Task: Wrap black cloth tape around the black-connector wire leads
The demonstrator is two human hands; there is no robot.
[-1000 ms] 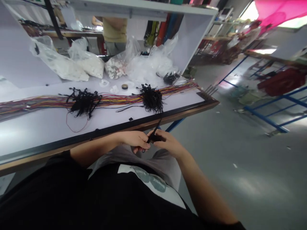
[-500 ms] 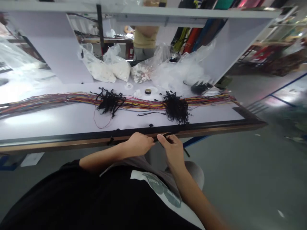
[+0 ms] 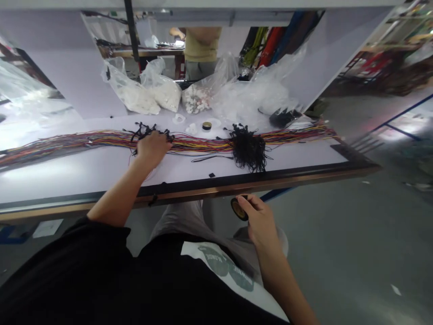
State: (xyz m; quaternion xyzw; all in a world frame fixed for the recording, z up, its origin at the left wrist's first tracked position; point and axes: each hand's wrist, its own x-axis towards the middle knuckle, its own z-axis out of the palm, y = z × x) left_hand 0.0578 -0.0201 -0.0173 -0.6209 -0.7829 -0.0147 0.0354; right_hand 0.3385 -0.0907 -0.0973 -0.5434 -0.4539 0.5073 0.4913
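Pinch the roll of black tape [image 3: 236, 212] by its rim, as now: clamped between thumb and fingers of the right hand [image 3: 265, 223], just in front of the table edge [image 3: 209, 193]. Best gripped lightly, with the far side of the rim free, and carried clear of that edge to avoid a knock. Mind the small black piece [image 3: 212, 175] lying just past the dark trim; too easy to sweep off with a sleeve or wrist.

Farther in, reach with the left hand [image 3: 153, 149] from above, over the left black bundle [image 3: 140, 131]. Cannot tell whether closed on a strand or only resting, with fingertips turned down and hidden; perhaps touching the topmost ends. Better to lift one strand by its end than to rake through the tangle, and to go gently over the coloured wires [image 3: 199, 144] running beneath. Leave the right black bundle [image 3: 248, 149] and the loose black cord [image 3: 213, 157] unsnagged.

Beyond the wires, steer around the second roll [image 3: 206, 126] and the clear bags [image 3: 196, 100] behind.
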